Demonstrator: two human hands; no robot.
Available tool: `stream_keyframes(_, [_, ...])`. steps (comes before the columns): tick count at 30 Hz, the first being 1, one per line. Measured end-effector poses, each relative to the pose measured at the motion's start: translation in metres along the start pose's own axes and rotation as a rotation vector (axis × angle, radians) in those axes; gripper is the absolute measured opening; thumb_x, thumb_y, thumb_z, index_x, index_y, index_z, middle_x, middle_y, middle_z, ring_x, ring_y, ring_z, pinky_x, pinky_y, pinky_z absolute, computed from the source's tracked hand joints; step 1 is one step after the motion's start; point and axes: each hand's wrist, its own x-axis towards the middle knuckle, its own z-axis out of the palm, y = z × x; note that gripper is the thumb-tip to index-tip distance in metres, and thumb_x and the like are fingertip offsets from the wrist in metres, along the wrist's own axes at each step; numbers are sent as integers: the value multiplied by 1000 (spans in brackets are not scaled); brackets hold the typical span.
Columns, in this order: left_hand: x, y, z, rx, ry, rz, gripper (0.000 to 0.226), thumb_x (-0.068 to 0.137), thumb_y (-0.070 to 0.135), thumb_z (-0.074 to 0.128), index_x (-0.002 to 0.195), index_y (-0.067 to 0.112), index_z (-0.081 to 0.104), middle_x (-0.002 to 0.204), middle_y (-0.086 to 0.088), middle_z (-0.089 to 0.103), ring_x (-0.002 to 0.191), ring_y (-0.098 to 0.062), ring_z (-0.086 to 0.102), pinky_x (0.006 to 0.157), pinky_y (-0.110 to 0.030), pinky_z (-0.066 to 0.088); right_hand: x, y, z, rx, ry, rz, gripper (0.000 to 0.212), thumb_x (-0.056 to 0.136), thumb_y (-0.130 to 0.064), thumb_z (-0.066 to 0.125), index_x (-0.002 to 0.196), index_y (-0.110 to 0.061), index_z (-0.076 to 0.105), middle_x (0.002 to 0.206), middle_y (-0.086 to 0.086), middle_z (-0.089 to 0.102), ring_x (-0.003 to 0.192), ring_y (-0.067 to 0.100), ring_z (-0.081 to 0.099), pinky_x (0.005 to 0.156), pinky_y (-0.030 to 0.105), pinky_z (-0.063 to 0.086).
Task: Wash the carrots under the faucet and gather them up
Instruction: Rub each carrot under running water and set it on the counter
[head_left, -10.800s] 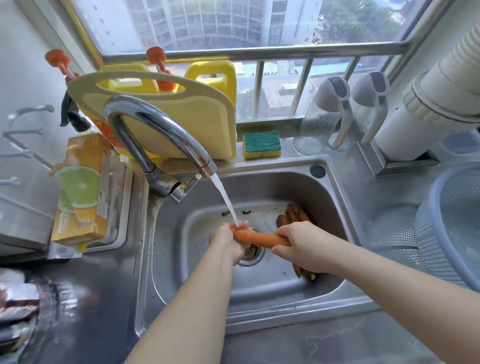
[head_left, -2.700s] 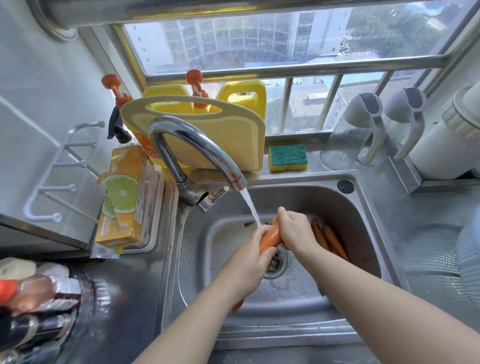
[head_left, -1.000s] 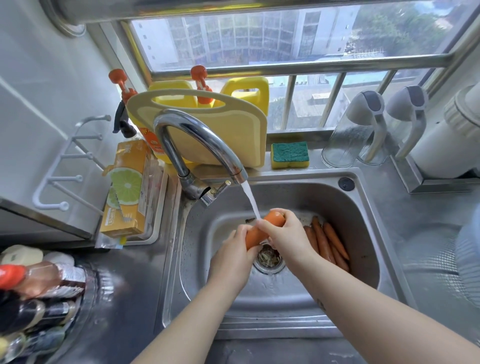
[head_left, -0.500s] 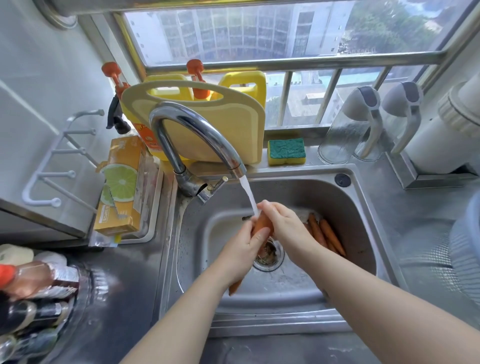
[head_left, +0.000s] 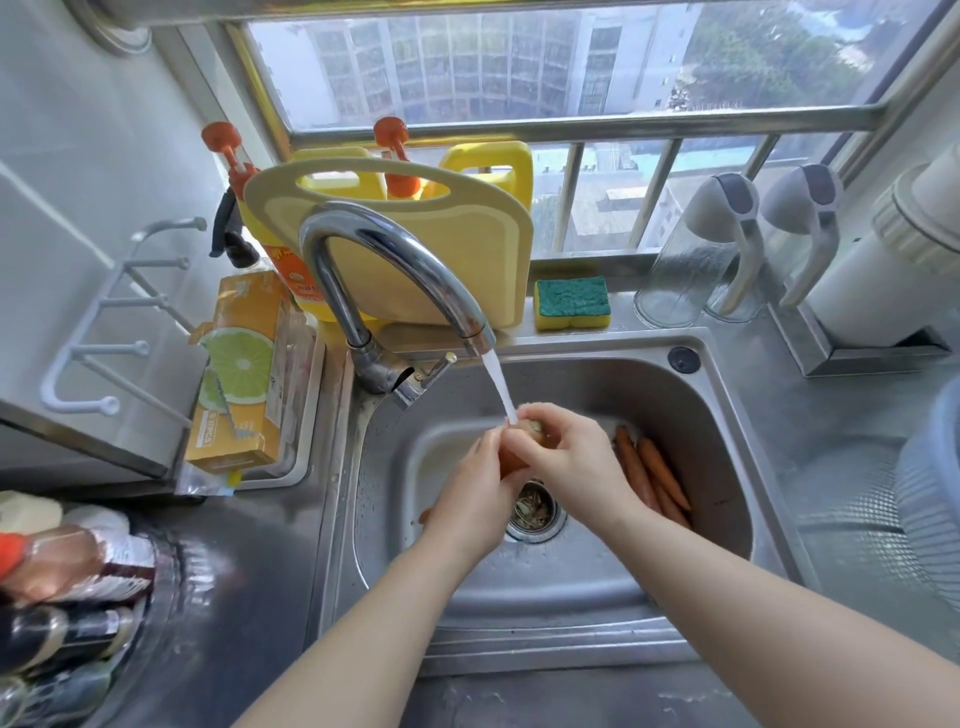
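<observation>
1. A steel sink (head_left: 727, 415) is set into a steel surface (head_left: 234, 597) below a window, seen from above.
2. A curved faucet (head_left: 384, 260) at the far left of the sink pours a thin white stream of water (head_left: 498, 384).
3. The stream lands on a carrot (head_left: 511, 464) held over the middle of the sink, just above the drain strainer (head_left: 535, 512).
4. The carrot is orange and wet, with a brownish thick end pointing far. It slants down to the near left, where its thin tip shows beside the left wrist.
5. The left hand (head_left: 470, 499) has its fingers curled round the carrot's middle.
6. The right hand (head_left: 571, 462) has its fingers wrapped over the thick end, right where the water hits.
7. Several more carrots (head_left: 654, 478) lie side by side on the sink floor at the right, long, slim and orange.
8. A yellow cutting board (head_left: 415, 260) and a green and yellow sponge (head_left: 571, 301) stand on the ledge behind the sink.
</observation>
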Motion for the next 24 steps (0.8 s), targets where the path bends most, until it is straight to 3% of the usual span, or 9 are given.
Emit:
stream_keyframes(2, [-2, 2, 5, 27, 43, 16, 37, 90, 21, 59, 126, 19, 50, 122, 2, 60, 112, -16, 56, 88, -27, 44, 0, -4, 5, 62, 129, 44, 12, 80, -29, 68, 73, -20, 73, 71, -4, 72, 77, 14, 69, 77, 35, 56])
stream_keyframes(4, [-6, 1, 7, -69, 64, -13, 37, 88, 20, 62, 123, 19, 51, 112, 7, 62, 106, -12, 58, 86, -24, 44, 2, -8, 3, 140, 93, 110, 22, 85, -29, 64, 73, -16, 76, 72, 1, 74, 76, 17, 70, 78, 39, 56])
stream_keyframes(7, [-8, -5, 0, -180, 53, -30, 32, 87, 23, 65, 117, 24, 54, 98, 21, 59, 97, 0, 59, 78, -9, 44, 4, -15, -11, 260, -206, 155, 23, 92, -22, 57, 89, -9, 76, 82, 5, 72, 74, 11, 64, 69, 25, 51])
stream_keyframes(10, [-7, -6, -6, -206, -17, -15, 31, 88, 22, 64, 118, 27, 55, 103, 20, 61, 98, 7, 57, 77, -2, 42, 4, -15, -29, 227, -444, 139, 22, 95, -17, 53, 109, -19, 70, 97, -2, 70, 82, 4, 60, 70, 19, 46])
stream_keyframes(13, [-7, -3, -6, -275, -39, -14, 32, 89, 13, 63, 115, 29, 55, 106, 14, 66, 98, 9, 60, 82, -9, 44, 4, -18, -31, 178, -469, 95, 29, 92, -10, 57, 120, -16, 64, 100, -5, 71, 83, -6, 64, 74, 12, 49])
stream_keyframes(16, [-8, 3, -6, -302, -59, -40, 25, 93, 8, 56, 113, 21, 51, 96, 17, 61, 86, 14, 60, 70, -6, 45, 2, -19, -22, 109, -415, 39, 34, 84, -8, 67, 117, -16, 68, 94, -6, 73, 86, -2, 65, 91, 22, 52])
stream_keyframes(18, [-7, 1, -7, -256, -94, -53, 27, 94, 15, 53, 119, 23, 47, 106, 12, 61, 98, 4, 58, 80, -13, 47, 1, -15, -19, 93, -434, 37, 38, 81, -6, 70, 118, -15, 67, 92, -9, 72, 85, -3, 63, 94, 23, 51])
stream_keyframes(20, [-7, -2, -9, -253, -133, -75, 31, 94, 16, 52, 122, 26, 45, 116, 9, 59, 110, -4, 55, 95, -24, 45, 2, -14, -22, 176, -505, 106, 40, 85, -3, 65, 124, -12, 63, 103, -1, 72, 91, 0, 64, 92, 20, 50])
stream_keyframes(24, [-8, -6, -8, -250, -172, -61, 32, 93, 14, 55, 121, 26, 44, 119, 7, 57, 112, -6, 53, 97, -23, 43, 5, -9, -31, 234, -614, 185, 34, 93, -7, 54, 122, -23, 62, 107, -5, 71, 80, -4, 62, 73, 18, 44])
